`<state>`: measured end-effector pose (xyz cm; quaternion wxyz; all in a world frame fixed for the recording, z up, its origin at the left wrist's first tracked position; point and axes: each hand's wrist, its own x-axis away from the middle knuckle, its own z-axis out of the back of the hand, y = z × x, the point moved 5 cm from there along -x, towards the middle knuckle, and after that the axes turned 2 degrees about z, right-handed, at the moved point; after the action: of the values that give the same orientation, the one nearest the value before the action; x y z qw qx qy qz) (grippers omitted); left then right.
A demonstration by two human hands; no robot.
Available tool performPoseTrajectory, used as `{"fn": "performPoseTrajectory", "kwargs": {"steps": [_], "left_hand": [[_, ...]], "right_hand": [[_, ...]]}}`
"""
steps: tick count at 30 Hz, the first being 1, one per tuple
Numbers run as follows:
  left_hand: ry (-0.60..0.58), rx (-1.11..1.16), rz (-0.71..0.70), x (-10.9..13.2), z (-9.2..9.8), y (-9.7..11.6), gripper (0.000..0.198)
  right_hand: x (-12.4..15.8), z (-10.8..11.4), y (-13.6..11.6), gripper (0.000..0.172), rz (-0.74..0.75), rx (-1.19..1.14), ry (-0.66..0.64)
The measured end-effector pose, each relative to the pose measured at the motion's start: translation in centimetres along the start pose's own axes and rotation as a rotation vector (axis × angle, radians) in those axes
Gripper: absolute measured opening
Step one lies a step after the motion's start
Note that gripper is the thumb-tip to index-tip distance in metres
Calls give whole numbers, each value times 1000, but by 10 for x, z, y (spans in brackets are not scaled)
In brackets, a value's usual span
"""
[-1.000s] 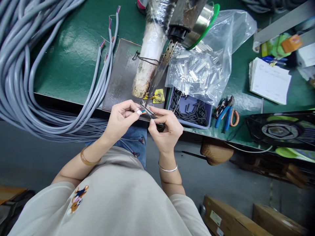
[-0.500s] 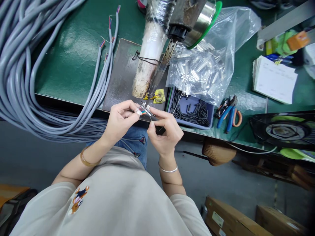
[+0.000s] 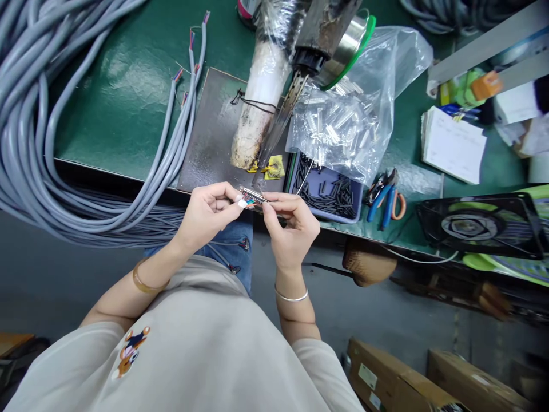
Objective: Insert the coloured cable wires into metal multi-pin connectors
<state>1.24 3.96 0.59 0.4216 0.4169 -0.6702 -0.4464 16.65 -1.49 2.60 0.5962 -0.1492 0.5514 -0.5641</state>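
Between my hands sits a multi-pin connector point(image 3: 254, 195) with thin coloured wires at its pins. My left hand point(image 3: 213, 213) pinches its left end and the wires between thumb and forefinger. At the opposite end, the thumb and forefinger of my right hand point(image 3: 295, 224) are closed on the connector. A thin solder wire point(image 3: 305, 178) runs down to the right hand from the spool point(image 3: 345, 51). Just above the connector hangs a soldering iron point(image 3: 281, 126) with its tip pointing down. My fingers partly hide the connector's ends.
Beside the iron is a scorched white pipe point(image 3: 255, 109). A yellow sponge point(image 3: 274, 167) lies below it. Grey cables point(image 3: 51, 114) fill the left. On the right are a purple tray point(image 3: 328, 212) of black sleeves, a bag point(image 3: 351, 120) of connectors, cutters point(image 3: 388, 203) and a fan point(image 3: 480, 224).
The connector has come down slightly from the iron's tip and turned in the fingers. My right thumb and forefinger have closed together at its right end. The view has shifted slightly.
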Motion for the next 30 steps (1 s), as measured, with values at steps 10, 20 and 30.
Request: {"fn": "performPoseTrajectory", "kwargs": {"steps": [10,20,30], "left_hand": [[111,-67,-156,-3,-1,6,10],[139,-163,-204,-6,-3,11,7],[129,-134,-157,-7,-2,11,9]], "right_hand": [[-3,-4,-10,15,212,104,-23],[-10,-5,-10,18,275,176,-27],[-7,-6,-14,18,364,256,-24]]}}
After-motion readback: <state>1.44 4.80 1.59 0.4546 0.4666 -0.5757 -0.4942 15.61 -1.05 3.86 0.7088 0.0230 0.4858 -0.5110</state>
